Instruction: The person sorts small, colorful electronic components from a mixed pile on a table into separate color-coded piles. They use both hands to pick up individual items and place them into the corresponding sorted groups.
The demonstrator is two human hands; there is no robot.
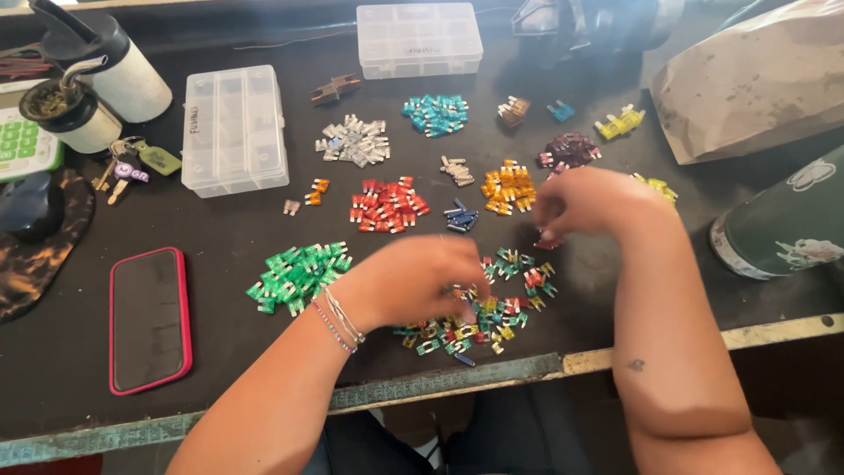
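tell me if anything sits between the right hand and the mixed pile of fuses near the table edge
Nothing visible does. The right hand hovers just above the far side of the mixed fuse pile, with only bare dark tabletop around; the left hand already rests on the pile's near side.

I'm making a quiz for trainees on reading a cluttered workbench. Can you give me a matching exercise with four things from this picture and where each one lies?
Things:
1. green pile of small fuses
2. phone in a red case
3. bunch of keys
4. mixed-colour pile of fuses

Places:
A. near the left edge, beside two cups
B. under and between the left hand and right hand
C. just left of the left hand
D. lying flat, screen up, near the front left edge of the table

Pairs: 1-C, 2-D, 3-A, 4-B
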